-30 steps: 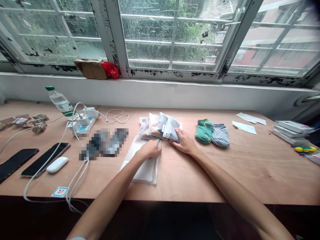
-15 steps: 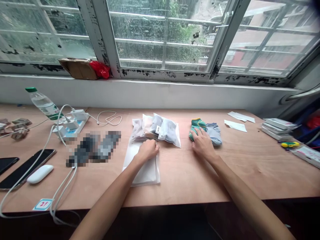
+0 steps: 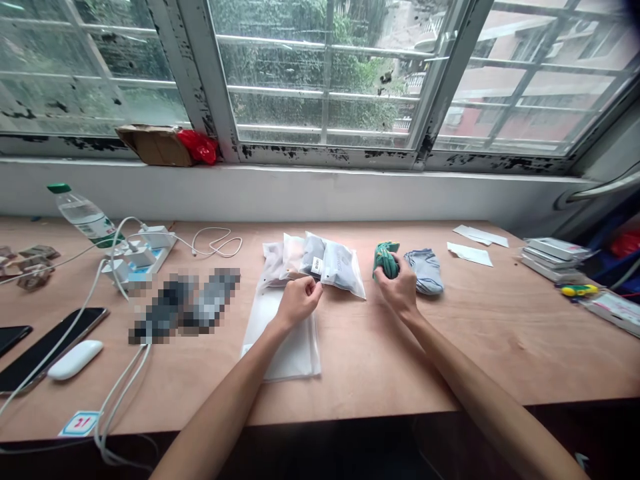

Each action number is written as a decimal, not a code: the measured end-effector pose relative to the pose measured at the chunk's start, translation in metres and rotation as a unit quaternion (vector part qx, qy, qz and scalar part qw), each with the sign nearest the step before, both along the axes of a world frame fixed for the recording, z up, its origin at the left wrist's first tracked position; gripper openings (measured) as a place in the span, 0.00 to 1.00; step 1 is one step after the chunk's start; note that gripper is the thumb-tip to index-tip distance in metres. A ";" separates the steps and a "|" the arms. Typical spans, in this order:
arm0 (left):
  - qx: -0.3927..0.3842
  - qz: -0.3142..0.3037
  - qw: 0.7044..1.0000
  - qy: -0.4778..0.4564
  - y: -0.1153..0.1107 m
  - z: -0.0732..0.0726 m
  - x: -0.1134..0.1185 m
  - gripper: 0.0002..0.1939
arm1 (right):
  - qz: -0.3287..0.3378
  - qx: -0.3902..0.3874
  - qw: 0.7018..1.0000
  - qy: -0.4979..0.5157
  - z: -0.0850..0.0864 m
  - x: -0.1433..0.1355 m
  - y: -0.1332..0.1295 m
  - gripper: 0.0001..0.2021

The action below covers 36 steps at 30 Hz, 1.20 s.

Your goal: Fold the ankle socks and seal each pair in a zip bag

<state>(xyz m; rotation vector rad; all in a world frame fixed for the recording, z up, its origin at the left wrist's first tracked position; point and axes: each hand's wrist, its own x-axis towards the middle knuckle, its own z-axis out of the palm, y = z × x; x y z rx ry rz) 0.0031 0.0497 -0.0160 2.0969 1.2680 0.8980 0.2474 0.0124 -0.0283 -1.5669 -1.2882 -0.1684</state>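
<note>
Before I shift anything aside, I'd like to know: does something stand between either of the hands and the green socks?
Nothing visible blocks the right hand: it grips the green socks. Between the left hand and the socks, the rightmost filled packet lies low, roughly across the direct line.

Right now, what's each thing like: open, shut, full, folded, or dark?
Right hand, closed around green socks
Left hand, curled, over clear bags
Green socks, bunched up
Grey socks, lying flat
Small bags, filled
Clear bags, lying flat
Bottle, cap on
Power strip, chargers plugged in
Phones, screens dark
</note>
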 end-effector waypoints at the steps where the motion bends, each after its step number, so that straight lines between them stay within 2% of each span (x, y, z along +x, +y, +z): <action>1: -0.033 -0.019 0.999 -0.039 0.001 0.001 -0.001 0.20 | 0.016 0.022 1.000 0.007 0.005 -0.011 -0.005 0.19; 3: -0.147 -0.074 0.980 -0.115 0.001 0.005 -0.003 0.23 | 0.087 0.049 0.995 -0.024 0.013 -0.034 -0.018 0.17; 4: -0.213 -0.102 0.960 -0.152 0.001 0.007 -0.004 0.26 | 0.146 0.054 0.986 -0.061 0.015 -0.046 -0.025 0.17; 6: -0.311 -0.140 0.916 -0.213 0.000 0.009 -0.005 0.31 | 0.261 0.050 0.950 -0.161 0.015 -0.068 -0.038 0.20; 7: -0.327 -0.146 0.904 -0.235 0.000 0.010 -0.005 0.31 | 0.303 0.033 0.929 -0.209 0.012 -0.076 -0.044 0.20; 9: -0.305 -0.136 0.905 -0.263 -0.001 0.009 -0.005 0.28 | 0.351 -0.003 0.896 -0.272 0.006 -0.089 -0.052 0.20; 11: -0.258 -0.114 0.920 -0.271 0.001 0.005 -0.004 0.25 | 0.382 -0.028 0.876 -0.294 0.001 -0.095 -0.056 0.20; 15: -0.180 -0.106 0.948 -0.240 0.008 -0.003 -0.004 0.20 | 0.444 -0.053 0.857 -0.255 0.004 -0.096 -0.056 0.18; 17: -0.147 -0.114 0.959 -0.213 0.011 -0.005 -0.005 0.19 | 0.425 -0.046 0.877 -0.218 0.010 -0.092 -0.052 0.14; 20: -0.119 -0.142 0.969 -0.161 0.014 -0.005 -0.007 0.19 | 0.352 -0.028 0.915 -0.195 0.016 -0.084 -0.039 0.06; 22: -0.096 -0.142 0.980 -0.105 0.012 -0.005 -0.008 0.20 | 0.330 -0.044 0.918 -0.214 0.015 -0.078 -0.029 0.07; 25: -0.016 -0.043 0.999 -0.001 0.006 -0.005 -0.007 0.16 | 0.320 -0.088 0.908 -0.256 0.004 -0.074 -0.018 0.07; 27: 0.041 0.034 0.998 0.039 0.000 -0.005 -0.007 0.13 | 0.307 -0.102 0.906 -0.273 -0.005 -0.075 -0.015 0.07; 29: 0.089 0.071 0.992 0.049 -0.005 -0.005 -0.006 0.12 | 0.291 -0.102 0.910 -0.279 -0.012 -0.077 -0.016 0.07; 33: 0.154 0.037 0.986 0.050 -0.010 -0.004 -0.005 0.03 | 0.277 -0.086 0.915 -0.281 -0.018 -0.081 -0.019 0.07; 36: 0.183 0.010 0.982 0.033 -0.009 -0.004 -0.005 0.02 | 0.264 -0.077 0.919 -0.281 -0.018 -0.082 -0.020 0.07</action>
